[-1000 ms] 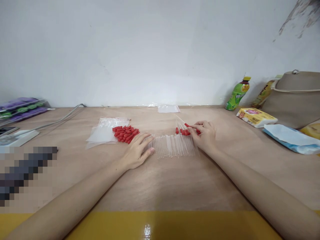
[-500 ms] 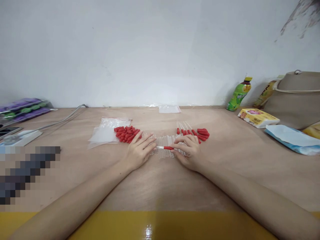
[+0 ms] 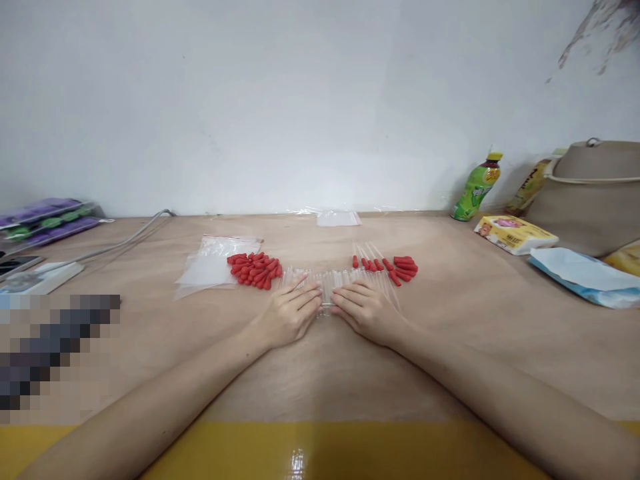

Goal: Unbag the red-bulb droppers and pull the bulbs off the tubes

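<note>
Between my left hand point(image 3: 295, 308) and my right hand point(image 3: 367, 307), a short clear stretch of a glass dropper tube point(image 3: 326, 305) shows, lying crosswise. Both hands are closed at its ends, fingertips close together; no red bulb shows between them. Beneath and behind the fingers lies a row of clear glass tubes point(image 3: 327, 281), side by side. A heap of red rubber bulbs point(image 3: 255, 270) is just beyond my left hand. Past my right hand are several droppers with red bulbs point(image 3: 377, 265) on clear tubes, fanned out beside a stack of red bulbs point(image 3: 406, 267).
Clear plastic bags point(image 3: 207, 263) lie left of the bulb heap, and a small white bag point(image 3: 339, 219) by the wall. A power strip point(image 3: 45, 277) with a grey cable is at far left. On the right stand a green bottle point(image 3: 475, 190), tissue pack point(image 3: 515, 235), blue-white packet point(image 3: 585, 277) and beige bag point(image 3: 590, 207).
My hands have drawn closer together and slightly nearer to me. The red bulb that showed between my right fingertips is now out of sight behind the fingers.
</note>
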